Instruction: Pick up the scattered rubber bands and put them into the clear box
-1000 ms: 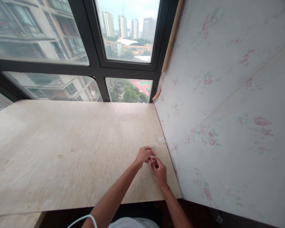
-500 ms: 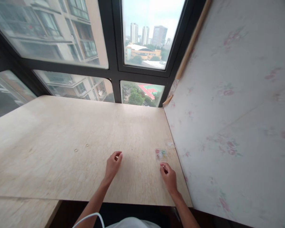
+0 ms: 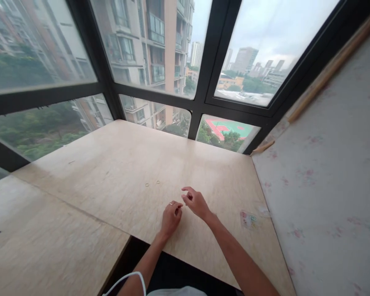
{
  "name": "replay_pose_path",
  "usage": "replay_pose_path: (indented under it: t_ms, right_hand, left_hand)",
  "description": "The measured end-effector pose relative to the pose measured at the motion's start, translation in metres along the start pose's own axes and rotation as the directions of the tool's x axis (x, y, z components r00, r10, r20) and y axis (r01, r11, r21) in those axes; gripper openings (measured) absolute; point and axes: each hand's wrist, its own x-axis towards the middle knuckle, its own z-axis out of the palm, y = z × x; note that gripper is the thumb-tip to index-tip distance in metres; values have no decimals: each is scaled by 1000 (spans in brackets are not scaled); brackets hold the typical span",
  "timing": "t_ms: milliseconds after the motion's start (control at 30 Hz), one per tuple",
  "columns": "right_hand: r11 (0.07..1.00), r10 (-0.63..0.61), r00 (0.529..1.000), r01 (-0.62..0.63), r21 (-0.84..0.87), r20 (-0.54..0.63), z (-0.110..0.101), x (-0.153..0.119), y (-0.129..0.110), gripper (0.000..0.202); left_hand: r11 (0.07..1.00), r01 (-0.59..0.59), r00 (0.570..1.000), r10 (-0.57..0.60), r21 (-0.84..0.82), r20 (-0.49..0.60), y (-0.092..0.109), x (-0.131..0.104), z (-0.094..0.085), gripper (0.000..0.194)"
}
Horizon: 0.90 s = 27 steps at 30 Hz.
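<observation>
My left hand [image 3: 171, 221] rests low over the table with its fingertips pinched together. A small pale band [image 3: 171, 204] shows at its fingers, and whether anything else is in the pinch I cannot make out. Just to the right and slightly farther away is my right hand [image 3: 197, 204], thumb and forefinger apart, with nothing visible between them. Its thumb is close to the left fingertips. Beyond my hands, two thin yellowish rings lie side by side: the left ring [image 3: 147, 185] and the right ring [image 3: 158, 182].
A small clear compartment box [image 3: 248, 220] with coloured loops inside lies to the right, near the flowered wall [image 3: 320, 197]. A clear piece [image 3: 264, 211] sits beside it. Dark-framed windows [image 3: 193, 119] edge the pale tabletop [image 3: 117, 160]. A white cable [image 3: 138, 274] crosses my left forearm.
My right hand has moved left from beside the box to close by my left hand, and its fingers have spread. The view has turned left. The two rings still lie on the table.
</observation>
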Motion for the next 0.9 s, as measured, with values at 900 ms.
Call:
replay_pose_path:
  t_ms: [900]
  right_hand:
    - [958,75,914,45,-284,398,66,107,-19,22]
  left_hand:
    - [985,45,998,-52,-164,-42,-3,-3,-4,18]
